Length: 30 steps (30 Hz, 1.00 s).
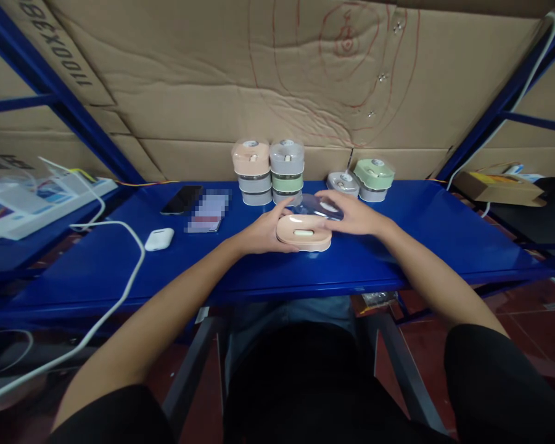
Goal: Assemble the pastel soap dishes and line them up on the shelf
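Note:
In the head view, a peach-coloured oval box (317,242) with a pale slot on top rests near the middle of the blue table. My left hand (260,234) grips its left end, thumb on the far side and fingers around the near side. A clear plastic cover (308,203) is tilted just above and behind the box, lifted off at least in part. My right hand (357,213) is closed on the right side of this cover, with fingertips close to the box's right end. Whether those fingertips touch the box is hard to make out.
Behind stand two stacks of similar boxes, peach on top (251,161) and grey on top (287,159). A small grey box (342,184) and a green one (374,176) sit right of them. Phones (208,211) and a white earbud case (160,239) lie left, near a white cable (132,277).

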Tool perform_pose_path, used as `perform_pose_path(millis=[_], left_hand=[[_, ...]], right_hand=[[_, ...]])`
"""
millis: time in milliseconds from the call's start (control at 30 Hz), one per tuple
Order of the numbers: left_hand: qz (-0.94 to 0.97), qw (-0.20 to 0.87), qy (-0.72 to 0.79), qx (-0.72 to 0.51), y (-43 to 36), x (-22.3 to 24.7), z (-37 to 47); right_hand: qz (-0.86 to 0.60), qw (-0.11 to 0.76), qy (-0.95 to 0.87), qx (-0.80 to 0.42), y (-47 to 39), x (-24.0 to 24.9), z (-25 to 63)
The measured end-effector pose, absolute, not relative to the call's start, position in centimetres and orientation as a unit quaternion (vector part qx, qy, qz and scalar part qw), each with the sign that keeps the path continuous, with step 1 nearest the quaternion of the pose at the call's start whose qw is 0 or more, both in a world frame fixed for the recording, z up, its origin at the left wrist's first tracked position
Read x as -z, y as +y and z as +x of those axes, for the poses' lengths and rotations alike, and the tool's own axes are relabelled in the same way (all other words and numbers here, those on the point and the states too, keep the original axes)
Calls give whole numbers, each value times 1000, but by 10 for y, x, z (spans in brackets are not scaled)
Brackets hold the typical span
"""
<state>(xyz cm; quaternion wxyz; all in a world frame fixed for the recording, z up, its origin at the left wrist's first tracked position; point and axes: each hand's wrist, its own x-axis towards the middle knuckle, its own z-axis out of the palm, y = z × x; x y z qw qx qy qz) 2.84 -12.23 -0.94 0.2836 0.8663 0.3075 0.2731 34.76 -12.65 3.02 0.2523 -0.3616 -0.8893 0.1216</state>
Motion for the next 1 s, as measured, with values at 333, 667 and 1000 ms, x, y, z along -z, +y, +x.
perform_pose_path(millis=[333,667,1000], left_hand=[[898,254,272,-233,-130,-1,29],[861,125,434,-233,-106,-22,-16],[878,108,444,-140,-91,-15,-30]], right_hand=[[-528,138,-830,-117,-100,-29,390],[-492,108,-857,-106,-88,-16,401],[-503,95,-854,-95,-91,-17,397]])
